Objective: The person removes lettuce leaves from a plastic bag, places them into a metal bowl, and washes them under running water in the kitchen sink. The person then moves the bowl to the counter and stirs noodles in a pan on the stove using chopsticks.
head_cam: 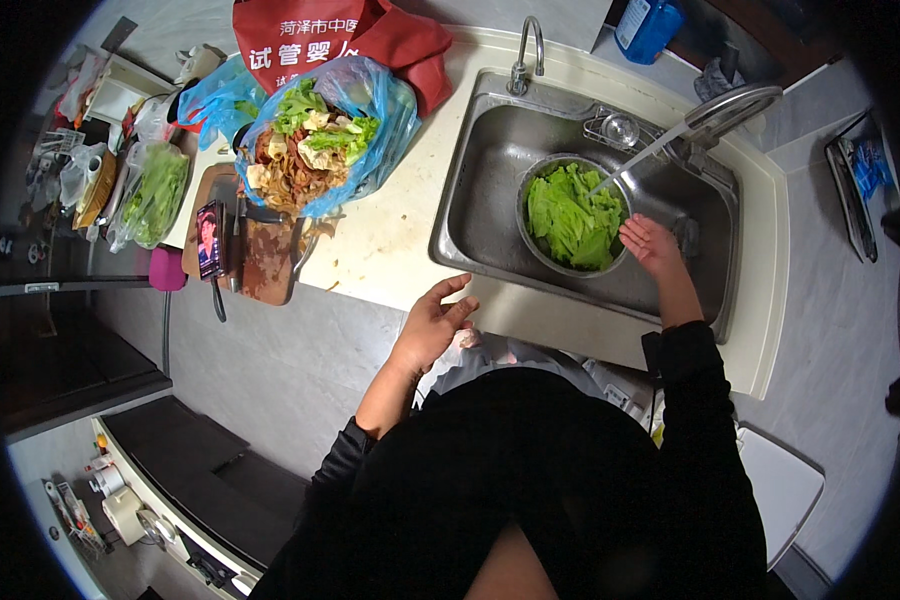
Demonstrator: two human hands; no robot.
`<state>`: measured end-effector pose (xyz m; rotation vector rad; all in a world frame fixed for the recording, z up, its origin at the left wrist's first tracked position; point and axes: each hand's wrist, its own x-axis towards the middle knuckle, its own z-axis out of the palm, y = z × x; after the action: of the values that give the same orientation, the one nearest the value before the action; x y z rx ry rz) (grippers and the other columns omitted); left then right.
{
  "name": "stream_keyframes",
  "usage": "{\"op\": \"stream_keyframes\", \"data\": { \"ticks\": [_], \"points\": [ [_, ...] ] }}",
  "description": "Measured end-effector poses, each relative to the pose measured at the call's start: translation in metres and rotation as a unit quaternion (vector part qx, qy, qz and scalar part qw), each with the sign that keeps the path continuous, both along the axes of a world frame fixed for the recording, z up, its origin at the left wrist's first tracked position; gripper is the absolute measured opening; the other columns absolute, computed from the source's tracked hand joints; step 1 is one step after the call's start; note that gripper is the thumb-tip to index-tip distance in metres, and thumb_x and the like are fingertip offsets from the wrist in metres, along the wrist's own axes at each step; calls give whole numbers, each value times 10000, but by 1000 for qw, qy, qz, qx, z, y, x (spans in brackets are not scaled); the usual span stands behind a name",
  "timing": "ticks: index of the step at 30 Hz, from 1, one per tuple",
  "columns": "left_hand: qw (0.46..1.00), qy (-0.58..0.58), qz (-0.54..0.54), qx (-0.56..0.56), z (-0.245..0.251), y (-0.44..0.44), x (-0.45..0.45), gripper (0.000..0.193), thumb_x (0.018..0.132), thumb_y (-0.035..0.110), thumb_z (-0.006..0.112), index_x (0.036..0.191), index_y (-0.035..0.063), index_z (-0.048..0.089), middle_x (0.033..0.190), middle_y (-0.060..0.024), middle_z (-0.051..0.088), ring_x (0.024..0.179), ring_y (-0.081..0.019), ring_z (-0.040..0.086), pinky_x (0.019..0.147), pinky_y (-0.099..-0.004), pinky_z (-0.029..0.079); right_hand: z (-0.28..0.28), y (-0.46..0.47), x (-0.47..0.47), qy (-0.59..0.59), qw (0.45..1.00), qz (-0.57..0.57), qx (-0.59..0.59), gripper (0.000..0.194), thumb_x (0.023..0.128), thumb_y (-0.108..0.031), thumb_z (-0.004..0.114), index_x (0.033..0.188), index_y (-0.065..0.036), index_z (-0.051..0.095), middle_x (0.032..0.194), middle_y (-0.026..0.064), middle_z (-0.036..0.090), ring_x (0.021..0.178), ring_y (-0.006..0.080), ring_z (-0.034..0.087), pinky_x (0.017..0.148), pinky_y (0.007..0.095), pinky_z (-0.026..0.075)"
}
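Green lettuce leaves point(574, 214) fill a round metal pot point(526, 238) that stands in the stainless steel sink point(480, 165). Water runs from the large faucet point(727, 106) onto the leaves. My right hand point(649, 241) is at the pot's right rim, fingers extended and holding nothing; whether it touches the rim cannot be told. My left hand point(439, 319) hangs empty before the counter's front edge, left of the sink, with thumb and fingers apart. A blue plastic bag point(394, 112) with vegetable scraps point(300, 161) sits on the counter at the left.
A wooden cutting board point(266, 274) carries a knife point(261, 214) and an upright phone point(210, 240). Behind the scraps is a red bag point(420, 45). A smaller faucet point(519, 79) and a wire rack point(596, 127) are at the sink's back. Bagged greens point(154, 191) lie far left.
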<state>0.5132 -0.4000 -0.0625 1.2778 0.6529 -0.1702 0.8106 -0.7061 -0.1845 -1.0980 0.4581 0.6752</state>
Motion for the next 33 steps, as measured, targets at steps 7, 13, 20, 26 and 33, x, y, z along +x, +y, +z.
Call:
{"op": "stream_keyframes", "data": {
  "ticks": [7,13,20,26,33],
  "points": [
    [1000,-7,-2,-5,-1,-2,-4,430,892,143,595,1285,31,459,929,-106,630,695,-101,532,653,-222,459,3,6,-18,20,999,6,-24,342,860,-182,616,1132,2,521,1187,172,545,1068,289,557,937,405,460],
    [1000,-6,-7,-9,0,3,-14,442,887,155,603,1288,40,456,908,-93,624,706,-102,526,637,-221,456,11,12,-33,5,999,7,-41,420,874,-191,590,1210,30,467,1219,186,522,1043,297,570,875,390,505],
    [998,12,-19,-52,-5,10,-26,418,894,110,578,1279,8,450,1236,-123,501,1016,-192,565,798,-282,491,10,19,-62,-61,984,103,-129,446,859,-264,619,1180,15,483,1151,139,555,978,242,589,806,347,513],
    [993,-21,-74,85,-20,13,-29,417,892,106,570,1278,12,446,1247,-134,468,973,-199,584,772,-284,501,24,48,-97,-150,928,179,-292,365,867,-260,602,1126,-10,540,1085,99,580,867,179,611,680,295,527],
    [960,-93,-150,219,-12,19,-49,425,868,120,579,1254,-7,455,1235,-191,440,990,-270,593,785,-321,521,88,71,-134,-152,966,194,-85,403,882,-287,584,1153,7,528,1156,132,547,988,242,579,777,340,485]
  ]
}}
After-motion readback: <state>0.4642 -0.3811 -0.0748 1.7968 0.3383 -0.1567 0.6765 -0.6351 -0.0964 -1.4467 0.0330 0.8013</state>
